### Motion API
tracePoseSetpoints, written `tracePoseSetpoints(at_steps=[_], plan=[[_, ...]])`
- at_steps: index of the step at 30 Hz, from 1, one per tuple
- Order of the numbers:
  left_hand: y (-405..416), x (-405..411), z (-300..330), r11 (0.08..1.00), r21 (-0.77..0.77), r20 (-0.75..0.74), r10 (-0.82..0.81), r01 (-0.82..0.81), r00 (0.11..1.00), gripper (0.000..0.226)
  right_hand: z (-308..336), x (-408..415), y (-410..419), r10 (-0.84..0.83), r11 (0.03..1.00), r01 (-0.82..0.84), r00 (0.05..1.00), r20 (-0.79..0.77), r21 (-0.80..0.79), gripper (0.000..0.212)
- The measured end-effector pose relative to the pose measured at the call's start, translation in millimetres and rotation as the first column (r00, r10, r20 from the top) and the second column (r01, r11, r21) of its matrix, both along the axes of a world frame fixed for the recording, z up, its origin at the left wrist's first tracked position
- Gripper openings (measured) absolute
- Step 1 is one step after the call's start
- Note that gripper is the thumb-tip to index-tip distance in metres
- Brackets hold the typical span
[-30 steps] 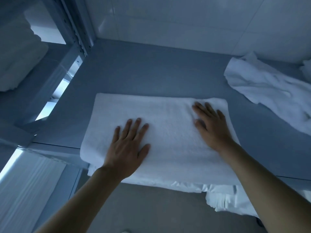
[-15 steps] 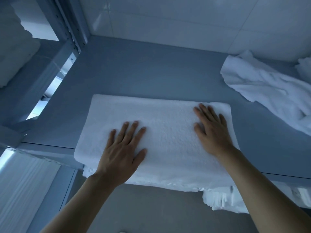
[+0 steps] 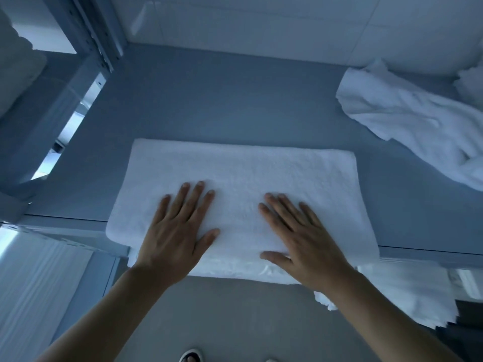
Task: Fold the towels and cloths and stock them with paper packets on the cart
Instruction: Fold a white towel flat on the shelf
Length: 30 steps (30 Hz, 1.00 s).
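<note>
surface: grey shelf top (image 3: 222,100), white tiled wall (image 3: 261,24) along its far edge, metal upright post (image 3: 90,30) at the 10 o'clock corner.
folded towel: white folded towel (image 3: 240,178), rectangular, lying flat across the near part of the shelf top; its near edge overhangs the shelf's front lip at 6 o'clock.
left hand: left hand (image 3: 177,231) palm down on the towel's near-left part, fingers straight and slightly spread, thumb out toward the centre. Pressing flat, gripping nothing.
right hand: right hand (image 3: 300,236) palm down on the towel's near-right part, fingers straight and pointing toward 11 o'clock, thumb lying along the near edge. Also flat, gripping nothing.
hand spacing: both on the near half of the towel, apart, bare towel between them.
loose towel: crumpled white towel (image 3: 407,121) at 2 o'clock on the same shelf top, unfolded, well apart from the folded one; runs off frame to the right.
below shelf: more white fabric (image 3: 402,291) hanging under the front lip at 4 o'clock; cannot tell what it is.
left side: pale stacked bulk (image 3: 18,66) at 10 o'clock beyond the post, blurred.
floor: grey floor (image 3: 235,322) at 6 o'clock, shoe tip (image 3: 190,357) at the bottom edge.
</note>
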<state>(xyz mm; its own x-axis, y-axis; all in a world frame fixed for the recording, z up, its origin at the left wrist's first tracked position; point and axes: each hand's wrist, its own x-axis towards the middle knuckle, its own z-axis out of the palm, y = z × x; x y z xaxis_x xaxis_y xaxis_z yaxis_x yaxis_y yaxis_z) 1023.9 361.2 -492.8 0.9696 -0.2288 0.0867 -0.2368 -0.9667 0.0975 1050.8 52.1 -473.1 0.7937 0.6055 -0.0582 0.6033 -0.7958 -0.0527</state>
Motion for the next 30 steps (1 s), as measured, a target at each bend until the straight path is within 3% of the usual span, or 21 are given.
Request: tracePoseSetpoints(at_steps=[8, 14, 23, 30], plan=[[16, -35, -8, 0.993, -0.028, 0.054, 0.117, -0.116, 0.992, 0.066, 6, -9, -86, -0.107, 0.991, 0.110, 0.993, 0.046, -0.075, 0.096], [20, -32, 0, 0.994, -0.020, -0.010, 0.110, -0.110, 0.994, 0.091, -1, -12, -85, -0.121, 0.992, 0.124, 0.989, 0.088, -0.021, 0.097], [27, -13, 13, 1.000, 0.023, -0.092, 0.008, -0.006, 0.996, 0.104, -1, -16, -84, -0.200, 0.980, 0.200, 0.977, 0.078, 0.012, 0.097], [34, -20, 12, 0.998, 0.043, 0.011, -0.054, 0.054, 0.998, 0.105, -3, -13, -90, -0.151, 0.989, 0.151, 0.985, 0.078, 0.004, 0.097]])
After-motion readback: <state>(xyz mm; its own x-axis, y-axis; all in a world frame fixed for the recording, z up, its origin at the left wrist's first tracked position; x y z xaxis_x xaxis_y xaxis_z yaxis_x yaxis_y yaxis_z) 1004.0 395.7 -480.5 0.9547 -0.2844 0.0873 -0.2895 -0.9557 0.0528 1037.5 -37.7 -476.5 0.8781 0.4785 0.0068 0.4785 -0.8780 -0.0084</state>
